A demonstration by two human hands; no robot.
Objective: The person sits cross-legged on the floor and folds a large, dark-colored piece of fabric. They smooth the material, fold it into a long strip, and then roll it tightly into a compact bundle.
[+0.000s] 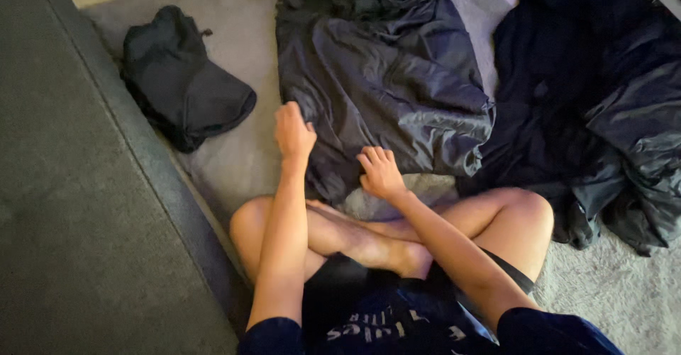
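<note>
The dark grey, shiny, crumpled nylon jacket (383, 78) lies on the pale carpet (234, 149), its long axis running straight away from both hands. The left hand (293, 131) is closed, pinching the jacket's near left edge. The right hand (380, 173) rests open, fingers spread flat on the hem just beside it, equally near.

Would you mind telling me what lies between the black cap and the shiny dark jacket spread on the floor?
In the head view, only bare grey carpet separates the black cap from the shiny dark jacket.
</note>
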